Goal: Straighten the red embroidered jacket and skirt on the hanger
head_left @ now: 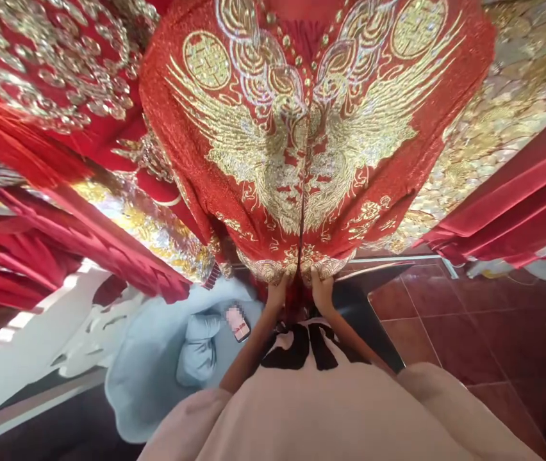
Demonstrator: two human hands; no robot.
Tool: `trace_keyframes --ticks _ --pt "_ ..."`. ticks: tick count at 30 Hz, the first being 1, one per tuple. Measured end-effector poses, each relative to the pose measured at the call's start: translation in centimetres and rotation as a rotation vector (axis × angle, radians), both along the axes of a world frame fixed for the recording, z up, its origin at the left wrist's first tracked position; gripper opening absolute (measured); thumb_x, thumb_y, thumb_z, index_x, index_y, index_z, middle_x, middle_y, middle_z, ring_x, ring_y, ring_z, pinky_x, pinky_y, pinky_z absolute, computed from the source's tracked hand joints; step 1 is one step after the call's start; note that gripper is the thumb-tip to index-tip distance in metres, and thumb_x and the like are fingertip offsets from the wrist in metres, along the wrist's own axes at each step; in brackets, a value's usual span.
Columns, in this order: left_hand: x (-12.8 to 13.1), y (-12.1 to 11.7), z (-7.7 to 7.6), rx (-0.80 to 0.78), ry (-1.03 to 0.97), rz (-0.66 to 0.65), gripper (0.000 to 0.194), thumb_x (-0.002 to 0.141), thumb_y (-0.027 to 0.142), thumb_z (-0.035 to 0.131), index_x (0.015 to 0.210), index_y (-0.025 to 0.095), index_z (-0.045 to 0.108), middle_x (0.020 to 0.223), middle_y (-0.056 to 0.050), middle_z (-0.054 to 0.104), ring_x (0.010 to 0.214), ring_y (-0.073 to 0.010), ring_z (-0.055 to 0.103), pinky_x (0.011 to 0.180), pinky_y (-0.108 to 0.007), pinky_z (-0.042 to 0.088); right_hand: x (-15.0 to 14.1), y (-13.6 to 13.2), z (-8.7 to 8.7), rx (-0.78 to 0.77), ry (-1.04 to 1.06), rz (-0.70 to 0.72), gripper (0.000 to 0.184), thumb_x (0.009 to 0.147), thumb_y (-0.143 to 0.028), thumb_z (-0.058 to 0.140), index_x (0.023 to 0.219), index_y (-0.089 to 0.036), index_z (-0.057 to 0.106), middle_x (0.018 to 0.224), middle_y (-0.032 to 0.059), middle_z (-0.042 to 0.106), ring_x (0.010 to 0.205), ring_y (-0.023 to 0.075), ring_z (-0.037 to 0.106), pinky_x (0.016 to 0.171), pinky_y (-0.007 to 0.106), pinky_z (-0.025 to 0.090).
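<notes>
Your left hand (pixel 279 283) and right hand (pixel 321 283), just apart, grip the coat (pixel 239 147) — neck (pixel 307 83) pointing away, long front split (pixel 301 211) running from you — near a blue chair (pixel 145 358), red floor (pixel 446 307).

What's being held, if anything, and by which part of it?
Red embroidered jacket, by its gold-trimmed front hem: left hand and right hand on either side of the centre opening.

Fingers of left hand (pixel 279 287) and right hand (pixel 322 289) seem hidden behind the jacket (pixel 266 186).

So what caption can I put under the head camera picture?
Left hand and right hand hold the hem of a gold-embroidered red jacket.
</notes>
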State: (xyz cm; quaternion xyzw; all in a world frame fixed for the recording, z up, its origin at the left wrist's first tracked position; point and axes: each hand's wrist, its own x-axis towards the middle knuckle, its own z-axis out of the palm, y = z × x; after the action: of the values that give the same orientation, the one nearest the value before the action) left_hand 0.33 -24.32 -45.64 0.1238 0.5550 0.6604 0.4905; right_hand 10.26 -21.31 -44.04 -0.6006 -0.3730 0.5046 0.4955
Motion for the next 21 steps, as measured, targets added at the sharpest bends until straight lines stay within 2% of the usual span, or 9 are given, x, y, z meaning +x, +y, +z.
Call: trace_keyframes --ticks 4,8,12,15,18,21 --pt "-0.3 -0.7 -0.2 -0.013 0.034 -0.013 0.029 0.062 0.02 0.077 0.088 0.013 0.066 0.102 -0.011 0.068 0.107 -0.0257 0.059 0.103 -0.039 0.039 0.2 -1.1 0.5 0.012 0.064 0.101 0.034 0.056 -0.034 0.074 0.082 -0.014 0.065 0.084 0.0067 0.071 0.076 0.0185 0.064 0.076 0.033 0.052" --pt "-0.4 -1.5 0.0 -0.029 0.042 -0.054 0.038 0.053 0.019 0.082 0.086 0.012 0.066 0.095 -0.011 0.069 0.098 -0.0276 0.063 0.096 -0.043 0.043 0.8 -1.8 0.5 0.002 0.141 0.09 0.031 0.056 -0.029 0.074 0.082 -0.015 0.065 0.083 0.0045 0.071 0.075 0.0173 0.064 0.077 0.034 0.053" --pt "0.0 -1.4 0.1 0.007 0.06 -0.046 0.04 0.054 0.024 0.082 0.089 0.012 0.066 0.097 -0.01 0.069 0.101 -0.0257 0.061 0.099 -0.039 0.041 1.1 -1.5 0.3 -0.023 0.193 0.056 0.031 0.054 -0.027 0.074 0.081 -0.015 0.064 0.078 0.0029 0.07 0.07 0.016 0.063 0.075 0.034 0.053" --pt "0.5 -1.1 0.3 0.044 0.054 -0.024 0.043 0.057 0.027 0.081 0.094 0.013 0.065 0.101 -0.009 0.068 0.103 -0.0239 0.06 0.1 -0.037 0.039 1.1 -1.4 0.6 -0.022 0.238 0.096 0.032 0.053 -0.026 0.075 0.081 -0.015 0.064 0.077 0.002 0.07 0.069 0.0154 0.063 0.073 0.034 0.053" --pt "0.9 -1.0 0.6 0.069 0.017 -0.029 0.045 0.058 0.029 0.081 0.096 0.013 0.064 0.098 -0.009 0.068 0.098 -0.0232 0.061 0.098 -0.037 0.041 1.2 -1.5 1.0 -0.033 0.252 0.173 0.035 0.05 -0.025 0.078 0.08 -0.014 0.065 0.078 0.0025 0.071 0.069 0.0154 0.064 0.074 0.034 0.054" --pt "1.1 -1.1 0.9 0.088 -0.044 -0.04 0.046 0.058 0.032 0.082 0.096 0.013 0.064 0.094 -0.008 0.068 0.09 -0.0211 0.063 0.093 -0.037 0.044 1.4 -1.8 1.2 -0.047 0.243 0.147 0.041 0.046 -0.025 0.081 0.083 -0.013 0.066 0.08 0.0036 0.072 0.071 0.0165 0.065 0.077 0.036 0.054"
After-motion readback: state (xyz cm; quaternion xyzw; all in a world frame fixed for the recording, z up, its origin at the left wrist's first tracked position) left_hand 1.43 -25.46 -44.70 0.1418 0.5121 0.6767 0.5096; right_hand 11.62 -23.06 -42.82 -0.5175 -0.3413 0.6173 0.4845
